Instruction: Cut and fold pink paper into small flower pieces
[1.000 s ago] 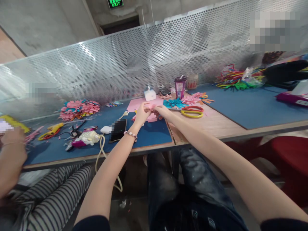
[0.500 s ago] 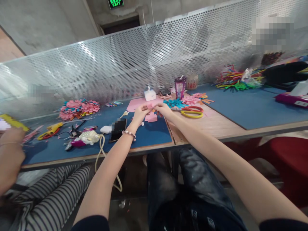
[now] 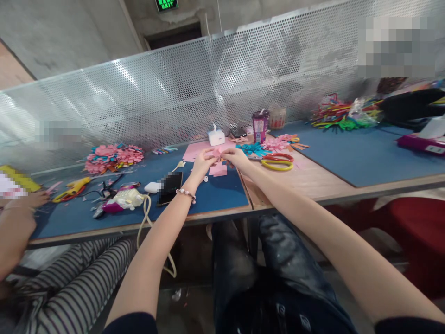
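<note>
Both my hands meet over the blue mat (image 3: 215, 192) at the middle of the table. My left hand (image 3: 203, 162) and my right hand (image 3: 236, 159) are closed, pinching a small pink paper piece (image 3: 217, 153) between their fingertips. More pink paper scraps (image 3: 218, 170) lie on the mat just below them. A pink paper sheet (image 3: 196, 150) lies flat behind my hands. My left wrist wears a bead bracelet.
A phone (image 3: 170, 186), white charger and cable lie left of my hands. Red and yellow scissors (image 3: 278, 161), a teal paper flower (image 3: 252, 149) and a purple cup (image 3: 260, 126) stand right. Pink paper flowers (image 3: 113, 157) sit far left. Another person's hand (image 3: 17, 218) works at the left edge.
My hands drew a little closer to each other and kept working the pink piece. The other person's hand at the left shifted forward onto the table.
</note>
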Available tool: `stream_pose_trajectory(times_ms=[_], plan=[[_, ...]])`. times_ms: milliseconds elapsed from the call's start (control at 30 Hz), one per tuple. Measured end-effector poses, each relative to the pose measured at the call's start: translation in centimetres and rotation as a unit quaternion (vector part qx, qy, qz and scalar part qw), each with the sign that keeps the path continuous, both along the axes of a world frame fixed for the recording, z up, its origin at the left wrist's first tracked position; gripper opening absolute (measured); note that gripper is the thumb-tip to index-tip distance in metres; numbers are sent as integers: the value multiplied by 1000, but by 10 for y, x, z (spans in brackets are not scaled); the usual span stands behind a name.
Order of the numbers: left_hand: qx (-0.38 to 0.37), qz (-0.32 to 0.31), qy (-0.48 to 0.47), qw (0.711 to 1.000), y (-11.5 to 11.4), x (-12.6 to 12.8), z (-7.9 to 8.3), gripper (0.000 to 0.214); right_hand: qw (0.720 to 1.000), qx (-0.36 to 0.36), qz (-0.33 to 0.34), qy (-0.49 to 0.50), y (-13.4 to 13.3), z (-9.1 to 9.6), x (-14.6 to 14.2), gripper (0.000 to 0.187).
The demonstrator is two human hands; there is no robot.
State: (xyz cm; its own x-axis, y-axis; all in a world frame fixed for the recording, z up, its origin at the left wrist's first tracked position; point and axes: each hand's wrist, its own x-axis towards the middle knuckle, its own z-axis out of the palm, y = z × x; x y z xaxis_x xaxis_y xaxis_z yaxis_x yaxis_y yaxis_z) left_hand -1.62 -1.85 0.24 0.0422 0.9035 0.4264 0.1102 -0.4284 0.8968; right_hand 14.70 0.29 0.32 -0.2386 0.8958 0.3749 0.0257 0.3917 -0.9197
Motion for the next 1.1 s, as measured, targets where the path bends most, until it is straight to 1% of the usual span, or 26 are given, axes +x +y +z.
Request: stream_pose_trajectory(times_ms=[67,200,267,367,567,833,967,1033,1100], plan=[[21,5,14,1000,-2,1,1,49,1000,-6,0,4,-1,1,0,8],[47,12,44,998,-3,2,3,35,999,-22,1,25,-1,1,0,10],[44,14,43,998,-2,3,3,31,999,-31,4,31,0,1,0,9],[39,10,39,998,0,3,3,32,999,-33,3,29,1,0,0,10],[30,3,42,999,1,2,2,33,999,-22,4,23,3,-1,0,10],[33,-4,35,999,6,-2,-2,26,1000,-10,15,24,2,-2,1,9],[36,-7,34,999,5,-2,-3,22,1000,-9,16,26,2,-2,0,8],[34,-1,35,999,3,-1,-2,24,1000,-11,13,26,1,0,1,11],[34,8,32,999,1,0,-1,27,999,-25,-2,26,0,2,2,21]])
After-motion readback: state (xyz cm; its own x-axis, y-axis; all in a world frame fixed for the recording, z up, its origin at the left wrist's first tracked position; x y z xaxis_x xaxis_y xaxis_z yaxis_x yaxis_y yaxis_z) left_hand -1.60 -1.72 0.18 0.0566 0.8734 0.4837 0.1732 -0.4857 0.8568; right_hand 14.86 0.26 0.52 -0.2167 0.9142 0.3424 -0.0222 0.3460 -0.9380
